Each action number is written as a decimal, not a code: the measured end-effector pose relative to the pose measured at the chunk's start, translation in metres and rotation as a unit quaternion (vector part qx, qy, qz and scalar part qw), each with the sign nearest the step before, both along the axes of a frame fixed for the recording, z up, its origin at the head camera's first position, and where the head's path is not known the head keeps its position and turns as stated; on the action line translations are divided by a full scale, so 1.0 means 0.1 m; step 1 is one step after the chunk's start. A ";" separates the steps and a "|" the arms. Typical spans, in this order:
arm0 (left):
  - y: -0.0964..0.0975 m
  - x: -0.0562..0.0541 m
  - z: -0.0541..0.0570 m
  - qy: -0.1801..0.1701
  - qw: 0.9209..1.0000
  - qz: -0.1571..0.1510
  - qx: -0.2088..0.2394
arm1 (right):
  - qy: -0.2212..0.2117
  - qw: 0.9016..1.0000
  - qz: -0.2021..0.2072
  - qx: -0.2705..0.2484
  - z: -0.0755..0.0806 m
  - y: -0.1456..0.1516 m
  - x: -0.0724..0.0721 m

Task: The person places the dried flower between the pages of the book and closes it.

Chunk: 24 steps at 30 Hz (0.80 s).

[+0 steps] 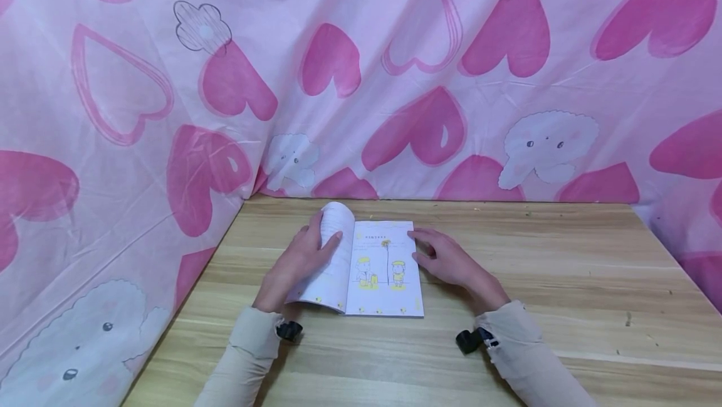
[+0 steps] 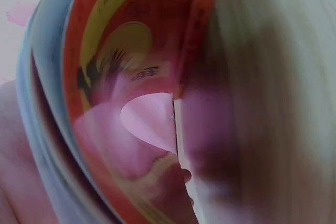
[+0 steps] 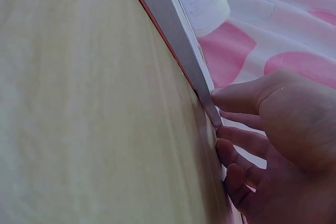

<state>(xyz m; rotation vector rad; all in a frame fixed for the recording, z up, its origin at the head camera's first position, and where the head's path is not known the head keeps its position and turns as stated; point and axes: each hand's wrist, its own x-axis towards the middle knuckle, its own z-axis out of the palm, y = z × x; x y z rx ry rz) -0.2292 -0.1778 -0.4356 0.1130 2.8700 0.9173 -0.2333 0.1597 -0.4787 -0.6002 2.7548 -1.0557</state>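
An open book (image 1: 383, 300) lies on the wooden table, its right page printed with yellow-hatted cartoon figures and a tall flower. My left hand (image 1: 304, 253) grips the raised left side, thumb over the pages and the other fingers behind. That side bows upward, its upper part curling over. In the left wrist view, the book's orange-red cover (image 2: 79, 82) bends close to the camera. My right hand (image 1: 451, 259) touches the right page's outer edge with thumb and fingertips, fingers loosely bent. From the right wrist, its thumb (image 3: 239, 95) lies against the thick page block (image 3: 176, 30).
The wooden table (image 1: 564, 281) stretches to both sides of the book. A pink curtain (image 1: 395, 81) with hearts and white fluffy animals hangs along the back and left. Small specks dot the tabletop. Each wrist carries a black camera (image 1: 470, 340) on a strap.
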 end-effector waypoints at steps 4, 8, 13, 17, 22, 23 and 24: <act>0.01 0.01 0.07 0.019 0.998 -0.033 0.046 | -0.003 1.000 -0.004 0.002 0.00 -0.01 0.00; 0.03 0.02 0.11 0.041 0.997 -0.050 0.049 | -0.010 1.000 -0.010 0.005 0.01 -0.01 0.00; 0.05 0.01 0.10 0.066 0.996 -0.055 0.035 | -0.016 1.000 -0.017 0.010 0.00 -0.01 0.00; 0.06 0.01 0.12 0.094 0.993 -0.062 0.037 | -0.018 1.000 -0.017 0.007 0.00 0.00 0.01; 0.05 -0.01 0.17 0.148 0.984 -0.084 0.044 | -0.020 1.000 -0.017 0.003 -0.01 0.00 0.01; 0.05 -0.01 0.19 0.155 0.983 -0.092 0.043 | -0.022 1.000 -0.018 0.002 -0.01 0.01 0.01; 0.05 -0.01 0.19 0.159 0.981 -0.101 0.043 | -0.023 1.000 -0.017 0.002 -0.01 0.01 0.01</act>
